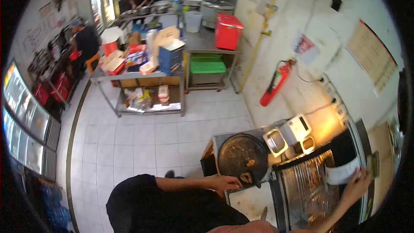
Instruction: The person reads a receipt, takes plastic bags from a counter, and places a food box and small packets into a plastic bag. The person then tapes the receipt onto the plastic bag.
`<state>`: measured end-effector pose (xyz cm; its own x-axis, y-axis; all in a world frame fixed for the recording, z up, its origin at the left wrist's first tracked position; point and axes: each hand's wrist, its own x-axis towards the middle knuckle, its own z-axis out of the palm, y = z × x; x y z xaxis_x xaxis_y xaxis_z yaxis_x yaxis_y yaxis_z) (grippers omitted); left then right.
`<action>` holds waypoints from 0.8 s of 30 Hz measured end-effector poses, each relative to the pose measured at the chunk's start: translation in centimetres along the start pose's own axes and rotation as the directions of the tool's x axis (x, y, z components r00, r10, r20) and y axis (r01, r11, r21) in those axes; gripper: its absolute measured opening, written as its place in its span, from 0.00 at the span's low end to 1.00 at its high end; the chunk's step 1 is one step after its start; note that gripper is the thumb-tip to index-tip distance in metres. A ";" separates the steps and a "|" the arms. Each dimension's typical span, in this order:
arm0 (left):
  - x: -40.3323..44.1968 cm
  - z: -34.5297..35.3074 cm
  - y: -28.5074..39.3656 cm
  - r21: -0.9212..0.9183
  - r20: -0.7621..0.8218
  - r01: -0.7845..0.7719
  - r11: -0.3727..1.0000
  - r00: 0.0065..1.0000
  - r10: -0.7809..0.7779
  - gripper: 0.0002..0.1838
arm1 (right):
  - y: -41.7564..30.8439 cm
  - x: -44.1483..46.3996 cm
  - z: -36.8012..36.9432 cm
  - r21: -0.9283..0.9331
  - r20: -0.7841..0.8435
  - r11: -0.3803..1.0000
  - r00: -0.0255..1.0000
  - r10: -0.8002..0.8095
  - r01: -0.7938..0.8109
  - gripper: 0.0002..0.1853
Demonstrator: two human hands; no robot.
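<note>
My left hand (225, 184) is over the near-left edge of a white board (252, 203), its fingers loosely bent and apart, with nothing seen in them. Just beyond it, a round black pan (241, 153) bears a few brown food pieces (246, 177). At the right, my right hand (359, 183) pinches the edge of a curved white sheet (343, 173) with faint grey marks; I cannot tell its exact kind. Beneath and left of that sheet lies a lit wire rack (306, 185) with browned food, partly blurred. A narrow pointed utensil (264, 212) rests on the board.
Behind the pan stand a metal container (275, 141) and a white device with a dark display (298, 126). A red fire extinguisher (277, 83) hangs on the wall. Farther off, a metal table (142, 76) carries boxes and packets; a person (85, 41) sits at the left.
</note>
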<state>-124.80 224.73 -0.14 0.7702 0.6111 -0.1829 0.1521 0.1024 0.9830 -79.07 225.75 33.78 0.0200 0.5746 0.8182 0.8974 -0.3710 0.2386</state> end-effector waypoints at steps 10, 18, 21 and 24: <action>-9.3 -14.0 -3.6 -0.272 -0.197 0.081 0.959 0.971 -0.137 0.22 | -8.0 -0.4 -3.5 0.161 -0.236 0.903 0.873 0.428 -0.399 0.20; -16.3 -26.6 -17.9 0.509 -0.315 0.548 0.664 0.836 -0.449 0.24 | -13.7 -9.0 -7.7 0.329 -0.106 0.862 0.892 0.440 -0.386 0.09; -14.2 -27.9 -21.1 0.837 -0.065 0.387 0.387 0.773 -0.632 0.28 | -11.0 -16.6 -7.5 0.305 0.165 0.770 0.828 0.536 -0.560 0.07; -8.2 -24.9 -20.6 0.930 0.082 0.182 0.319 0.744 -0.663 0.31 | -10.2 -24.0 -6.9 0.326 0.420 0.555 0.644 0.640 -0.765 0.07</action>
<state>-149.65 237.13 -18.54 0.5228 0.3225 -0.7891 0.7649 -0.5861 0.2673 -91.74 210.71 15.33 0.7722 0.4387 0.4597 0.6268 -0.4073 -0.6642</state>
